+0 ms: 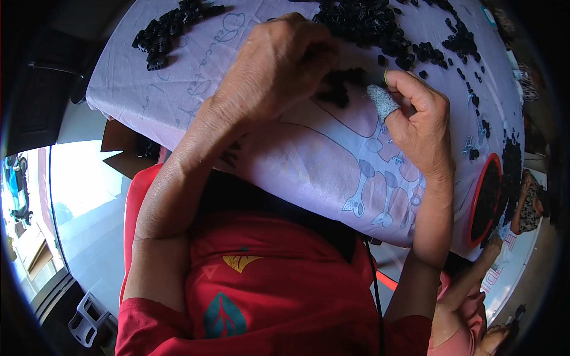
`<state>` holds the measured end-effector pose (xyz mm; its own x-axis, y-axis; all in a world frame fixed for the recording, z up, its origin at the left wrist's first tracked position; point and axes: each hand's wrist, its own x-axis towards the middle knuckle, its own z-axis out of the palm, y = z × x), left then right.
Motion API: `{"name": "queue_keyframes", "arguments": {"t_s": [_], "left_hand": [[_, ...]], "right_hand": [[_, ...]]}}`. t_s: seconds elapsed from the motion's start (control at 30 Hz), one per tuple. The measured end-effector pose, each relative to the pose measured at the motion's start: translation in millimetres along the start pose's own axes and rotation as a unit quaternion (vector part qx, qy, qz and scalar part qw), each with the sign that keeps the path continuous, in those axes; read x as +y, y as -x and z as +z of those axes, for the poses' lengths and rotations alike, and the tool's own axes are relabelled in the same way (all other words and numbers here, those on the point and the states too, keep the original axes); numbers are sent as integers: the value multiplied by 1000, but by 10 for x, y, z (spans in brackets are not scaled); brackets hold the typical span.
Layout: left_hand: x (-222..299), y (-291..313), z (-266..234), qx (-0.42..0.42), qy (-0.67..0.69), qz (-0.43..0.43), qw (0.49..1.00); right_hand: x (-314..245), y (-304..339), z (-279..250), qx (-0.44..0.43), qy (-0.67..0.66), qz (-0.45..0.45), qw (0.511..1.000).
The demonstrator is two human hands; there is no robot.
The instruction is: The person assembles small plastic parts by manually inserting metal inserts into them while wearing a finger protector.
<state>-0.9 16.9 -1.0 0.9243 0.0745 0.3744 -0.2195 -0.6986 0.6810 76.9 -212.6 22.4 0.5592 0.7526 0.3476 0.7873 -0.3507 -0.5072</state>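
Note:
My left hand (291,59) is bent over the table with its fingers curled inward. Its fingertips are turned away, so what they hold, if anything, is hidden. Across from it, my right hand (418,115) has thumb and index finger brought together in a pinch; anything between the tips is too dark and small to make out. A grey knitted cover (382,101) sits on the right thumb, and a dark cover with a yellow edge (386,78) on the index finger. Between the hands lies a small cluster of black pieces (337,89), partly blurred.
The table has a pale lilac printed cloth (297,154). Black ribbed pieces form a pile (359,24) at the far side and another (169,32) at far left. Small metallic-looking pieces (469,144) lie right, near a red-rimmed basin (497,163). Another person's leg (472,279) shows lower right.

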Motion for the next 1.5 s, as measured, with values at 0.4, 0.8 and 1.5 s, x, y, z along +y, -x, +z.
{"name": "queue_keyframes", "arguments": {"t_s": [0.4,0.8,1.5], "left_hand": [[-74,-7,-152,-89,281,-112,949],[-65,-8,-169,-39,-31,-47,998],[101,106,24,-35,-75,94,992]], "right_hand": [[-19,-5,-15,4,7,-4,1000],[-14,6,-1,1,3,6,1000],[-5,-23,-133,-7,30,65,997]]}}
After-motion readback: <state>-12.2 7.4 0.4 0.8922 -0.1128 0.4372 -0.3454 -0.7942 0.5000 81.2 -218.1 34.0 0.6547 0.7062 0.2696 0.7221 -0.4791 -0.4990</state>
